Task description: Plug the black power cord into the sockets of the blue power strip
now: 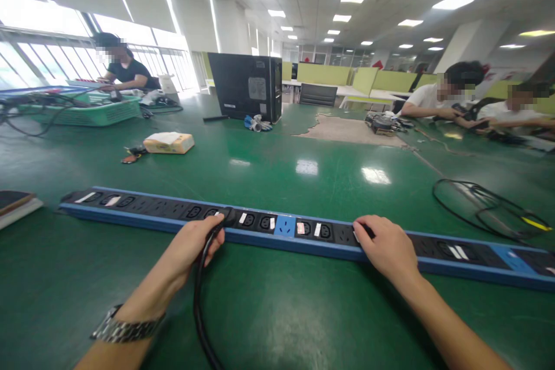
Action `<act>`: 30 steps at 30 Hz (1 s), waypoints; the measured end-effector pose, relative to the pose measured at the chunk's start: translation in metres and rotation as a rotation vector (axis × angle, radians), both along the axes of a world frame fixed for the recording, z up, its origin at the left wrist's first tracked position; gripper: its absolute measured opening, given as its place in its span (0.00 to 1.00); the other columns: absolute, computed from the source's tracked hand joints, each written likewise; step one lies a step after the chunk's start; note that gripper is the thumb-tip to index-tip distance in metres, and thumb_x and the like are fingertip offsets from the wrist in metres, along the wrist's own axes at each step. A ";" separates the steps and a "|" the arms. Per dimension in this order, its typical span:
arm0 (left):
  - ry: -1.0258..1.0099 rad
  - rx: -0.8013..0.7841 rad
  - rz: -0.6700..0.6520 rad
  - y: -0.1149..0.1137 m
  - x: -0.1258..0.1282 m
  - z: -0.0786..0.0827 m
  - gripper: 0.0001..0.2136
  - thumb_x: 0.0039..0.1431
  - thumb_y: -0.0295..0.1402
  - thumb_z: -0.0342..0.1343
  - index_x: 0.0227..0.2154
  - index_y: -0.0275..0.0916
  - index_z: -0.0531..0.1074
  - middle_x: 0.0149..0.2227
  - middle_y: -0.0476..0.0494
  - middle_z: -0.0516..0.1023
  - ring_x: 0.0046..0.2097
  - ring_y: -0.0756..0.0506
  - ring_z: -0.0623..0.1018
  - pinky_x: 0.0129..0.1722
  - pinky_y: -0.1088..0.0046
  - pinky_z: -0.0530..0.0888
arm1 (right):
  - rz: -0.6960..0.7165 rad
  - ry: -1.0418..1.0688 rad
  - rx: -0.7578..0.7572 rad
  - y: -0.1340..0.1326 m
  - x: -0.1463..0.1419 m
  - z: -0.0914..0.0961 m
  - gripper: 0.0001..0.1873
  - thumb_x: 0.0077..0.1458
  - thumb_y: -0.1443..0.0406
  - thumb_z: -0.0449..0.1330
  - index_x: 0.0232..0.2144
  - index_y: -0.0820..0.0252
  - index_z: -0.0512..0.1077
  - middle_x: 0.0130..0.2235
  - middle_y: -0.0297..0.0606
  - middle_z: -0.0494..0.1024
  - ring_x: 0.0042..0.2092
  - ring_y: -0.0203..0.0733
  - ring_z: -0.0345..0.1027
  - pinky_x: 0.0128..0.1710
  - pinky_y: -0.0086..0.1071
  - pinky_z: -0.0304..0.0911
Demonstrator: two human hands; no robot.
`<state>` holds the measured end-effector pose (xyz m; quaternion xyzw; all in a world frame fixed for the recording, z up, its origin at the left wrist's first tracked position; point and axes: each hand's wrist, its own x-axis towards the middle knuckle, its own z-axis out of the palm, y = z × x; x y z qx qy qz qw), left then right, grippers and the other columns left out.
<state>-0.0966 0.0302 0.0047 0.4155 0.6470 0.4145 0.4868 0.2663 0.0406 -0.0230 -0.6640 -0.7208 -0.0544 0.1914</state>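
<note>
A long blue and black power strip (321, 247) lies across the table in front of me, with rows of sockets and small white labels. My left hand (197, 245) is closed on a black plug (229, 217) at one of the sockets left of the middle; how far the plug sits in cannot be told. From it a thick black cable (198, 306) hangs down toward me. Farther right, my right hand (388, 245) is wrapped over the strip, its thumb and fingers partly hidden. A blue socket (285, 225) shows between the hands.
A coiled black cable (485, 208) lies at the right. Beyond the strip are a tissue pack (169, 143), a black computer case (243, 87) and gloves (258, 123). A green basket (108, 113) holds cables at the left. Other people sit at the table's far sides.
</note>
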 end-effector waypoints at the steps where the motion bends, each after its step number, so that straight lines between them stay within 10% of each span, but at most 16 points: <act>1: -0.009 -0.007 0.004 0.000 0.000 0.000 0.21 0.51 0.48 0.53 0.14 0.35 0.68 0.10 0.52 0.60 0.11 0.54 0.59 0.10 0.81 0.57 | 0.000 0.003 0.003 0.000 0.000 0.000 0.16 0.59 0.58 0.48 0.34 0.53 0.75 0.36 0.34 0.78 0.39 0.42 0.69 0.38 0.34 0.58; 19: -0.258 0.022 0.015 -0.002 -0.001 -0.010 0.17 0.47 0.46 0.60 0.20 0.35 0.68 0.12 0.55 0.61 0.13 0.56 0.58 0.11 0.83 0.55 | -0.005 0.002 0.024 -0.001 -0.004 0.003 0.15 0.59 0.59 0.48 0.32 0.53 0.74 0.34 0.34 0.78 0.38 0.42 0.68 0.37 0.35 0.56; 30: -0.416 0.289 0.338 -0.023 -0.043 0.059 0.17 0.66 0.38 0.41 0.21 0.38 0.59 0.10 0.58 0.54 0.13 0.56 0.55 0.15 0.81 0.57 | 0.003 -0.005 0.020 -0.001 -0.001 0.001 0.15 0.59 0.58 0.49 0.33 0.52 0.74 0.35 0.33 0.78 0.38 0.42 0.69 0.37 0.34 0.57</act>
